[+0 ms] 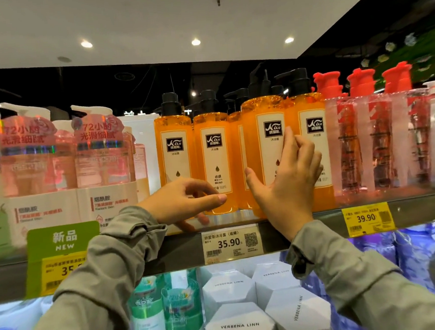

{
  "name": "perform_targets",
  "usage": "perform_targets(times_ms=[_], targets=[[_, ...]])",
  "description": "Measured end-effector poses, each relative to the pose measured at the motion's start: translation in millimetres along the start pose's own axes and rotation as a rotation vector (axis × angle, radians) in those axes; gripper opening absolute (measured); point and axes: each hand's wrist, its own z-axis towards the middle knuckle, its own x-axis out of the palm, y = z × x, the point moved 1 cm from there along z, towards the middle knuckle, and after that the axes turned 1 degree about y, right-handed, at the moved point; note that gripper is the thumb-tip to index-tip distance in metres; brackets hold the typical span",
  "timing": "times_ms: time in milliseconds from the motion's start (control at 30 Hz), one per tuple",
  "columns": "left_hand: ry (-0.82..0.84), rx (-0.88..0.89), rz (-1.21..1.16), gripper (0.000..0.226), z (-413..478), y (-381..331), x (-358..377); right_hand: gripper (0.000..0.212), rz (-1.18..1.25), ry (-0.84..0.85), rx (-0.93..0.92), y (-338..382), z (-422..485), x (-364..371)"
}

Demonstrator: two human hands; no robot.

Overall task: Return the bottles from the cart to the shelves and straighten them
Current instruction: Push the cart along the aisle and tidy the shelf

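The orange pump bottles [214, 149] stand upright on the upper shelf [181, 248], above the 35.90 price tag [231, 243]. Two of them at the right sit nearer the edge than the left pair, so the row looks not yet even.

The right hand [288, 185] lies spread, flat against the nearer bottle [262, 124]. The left hand [185, 201] is loosely curled at the bases of the left bottles; whether it grips one cannot be told.

Shelving seems largely done here and straightening remains. The cart is out of view, so what remains there is unknown.
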Motion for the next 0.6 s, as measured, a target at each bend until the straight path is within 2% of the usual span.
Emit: perform_targets(times_ms=[67,167,267,400,600], targets=[[-0.082,0.105,0.001,0.036,-2,-3,0,0.091,-0.017,0.044,0.006,2,0,-3],[-0.389,0.353,0.173,0.014,-11,-10,2,0.094,-0.006,0.165,-0.007,4,4,-15],[-0.634,0.380,0.393,0.011,-24,-21,6,0.093,0.070,0.228,0.006,7,7,-32],[-0.661,0.249,0.460,0.018,-42,-36,11,0.084,0.152,0.216,-0.039,17,-7,-44],[-0.645,0.086,0.525,0.023,-57,-57,22,0.067,0.404,0.436,-0.142,26,-22,-54]])
